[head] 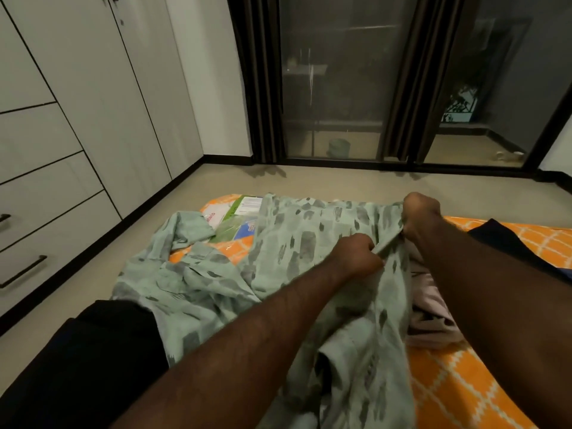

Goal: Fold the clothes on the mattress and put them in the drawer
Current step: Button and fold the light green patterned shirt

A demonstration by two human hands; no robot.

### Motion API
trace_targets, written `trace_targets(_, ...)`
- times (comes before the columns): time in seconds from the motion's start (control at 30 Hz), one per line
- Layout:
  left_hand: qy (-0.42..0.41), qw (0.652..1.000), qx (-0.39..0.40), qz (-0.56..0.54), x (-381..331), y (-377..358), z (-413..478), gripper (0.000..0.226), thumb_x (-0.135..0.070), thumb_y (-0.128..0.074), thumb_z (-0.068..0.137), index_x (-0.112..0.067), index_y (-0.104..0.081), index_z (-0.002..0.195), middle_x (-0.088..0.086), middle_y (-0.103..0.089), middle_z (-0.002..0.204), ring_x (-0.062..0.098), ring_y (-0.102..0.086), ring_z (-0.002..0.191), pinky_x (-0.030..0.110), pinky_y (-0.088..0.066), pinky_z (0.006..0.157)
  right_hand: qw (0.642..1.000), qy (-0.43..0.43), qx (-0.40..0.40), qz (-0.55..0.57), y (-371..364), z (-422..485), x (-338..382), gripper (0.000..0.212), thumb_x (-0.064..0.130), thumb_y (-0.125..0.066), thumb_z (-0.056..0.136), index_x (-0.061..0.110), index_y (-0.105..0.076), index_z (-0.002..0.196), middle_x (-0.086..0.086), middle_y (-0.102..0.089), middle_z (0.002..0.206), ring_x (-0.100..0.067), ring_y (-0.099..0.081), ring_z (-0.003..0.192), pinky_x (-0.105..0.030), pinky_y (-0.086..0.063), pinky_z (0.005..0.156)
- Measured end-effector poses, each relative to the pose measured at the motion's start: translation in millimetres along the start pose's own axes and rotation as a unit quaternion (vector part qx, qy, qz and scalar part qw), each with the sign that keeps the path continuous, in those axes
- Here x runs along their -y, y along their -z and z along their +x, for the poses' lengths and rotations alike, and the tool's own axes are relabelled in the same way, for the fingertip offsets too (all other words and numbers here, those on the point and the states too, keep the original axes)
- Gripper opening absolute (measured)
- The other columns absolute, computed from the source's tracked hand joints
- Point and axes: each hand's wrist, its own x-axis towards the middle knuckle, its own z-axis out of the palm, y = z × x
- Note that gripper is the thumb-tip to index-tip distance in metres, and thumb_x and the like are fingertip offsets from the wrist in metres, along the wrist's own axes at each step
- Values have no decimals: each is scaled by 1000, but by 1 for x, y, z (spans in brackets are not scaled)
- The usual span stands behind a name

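Together: left hand (356, 255), right hand (422, 216), shirt (297, 239).

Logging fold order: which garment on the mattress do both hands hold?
The pale green, grey-dabbed shirt, gripped by left hand and right hand; the pink garment and navy garment lie unheld.

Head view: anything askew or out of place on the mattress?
The green shirt lies crumpled, one side trailing over the left edge of the mattress. A pink garment is bunched beneath it on the right. The left hand and right hand grip its edge.
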Motion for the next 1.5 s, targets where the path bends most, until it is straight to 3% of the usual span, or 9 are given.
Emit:
trace_targets(0.2, 55, 991, 42, -118, 30, 16, -17, 30, -33, -59, 99, -9, -69, 113, 11, -70, 107, 26, -67, 96, 35, -54, 81, 968, 210, 131, -25, -46, -14, 48, 40, 26, -47, 106, 12, -59, 141, -14, -56, 147, -34, -52, 135, -47, -40, 115)
trace_targets(0.37, 95, 987, 2, -127, 60, 10, -25, 30, -34, -57, 98, -10, -67, 113, 10, -68, 107, 27, -65, 98, 42, -56, 89, 952, 141, 240, -130, -64, -36, 32, 65, 60, -34, 105, 15, -50, 149, -17, -44, 155, -35, -48, 136, -43, -38, 113)
trace_targets(0.5, 136, 985, 9, -106, 74, 7, -28, 52, -54, -55, 95, -10, -63, 123, 11, -65, 120, 28, -62, 107, 41, -52, 95, 958, 152, 197, -141, -64, -33, 5, 78, 70, -29, 100, 14, -52, 148, -16, -44, 157, -32, -45, 141, -42, -32, 118)
trace_targets(0.67, 124, 992, -9, -29, 84, 5, -40, 70, -72, -47, 91, -10, -62, 122, 12, -65, 121, 29, -62, 107, 37, -49, 83, 937, 235, 164, -200, -44, -65, -18, 55, 40, -25, 112, 5, -39, 153, -20, -37, 160, -35, -37, 146, -34, -27, 115)
trace_targets(0.9, 71, 981, -155, 92, 85, -7, -93, 64, -75, -48, 86, -26, -51, 126, 5, -56, 126, 29, -52, 118, 48, -46, 99, 947, 276, 35, -160, -27, -145, -95, 46, 52, -35, 100, 13, -56, 110, -19, -62, 110, -38, -58, 104, -45, -46, 91)
trace_targets(1.07, 34, 983, -148, 104, 76, -19, -149, 73, -66, -63, 83, -33, -41, 144, 5, -32, 150, 28, -27, 141, 49, -25, 114, 963, 210, -31, -166, -9, -229, -134, 48, 41, -59, 98, 11, -48, 134, -22, -48, 132, -45, -48, 122, -52, -38, 102)
trace_targets(1.2, 12, 985, -158, 72, 76, -32, -191, 58, -55, -58, 88, -43, -43, 143, 0, -29, 150, 25, -26, 140, 49, -28, 113, 989, 73, 63, -113, 9, -265, -154, 74, 63, -58, 90, 14, -37, 142, -21, -53, 139, -44, -56, 123, -50, -51, 96)
trace_targets(1.3, -13, 992, -111, 60, 73, -37, -213, 47, -46, -47, 96, -40, -47, 143, 0, -35, 152, 27, -34, 139, 49, -33, 112, 987, -12, 114, -116, 25, -290, -162, 91, 54, -77, 80, 8, -33, 145, -22, -57, 136, -42, -61, 117, -49, -55, 91)
trace_targets(1.5, -54, 971, 27, 230, 72, -40, -245, 83, -36, -61, 88, -35, -16, 158, 3, -26, 160, 31, -33, 142, 54, -35, 112, 969, 24, 187, -156, 52, -306, -172, 86, 29, -87, 71, 7, -37, 137, -19, -57, 128, -38, -60, 115, -52, -57, 91)
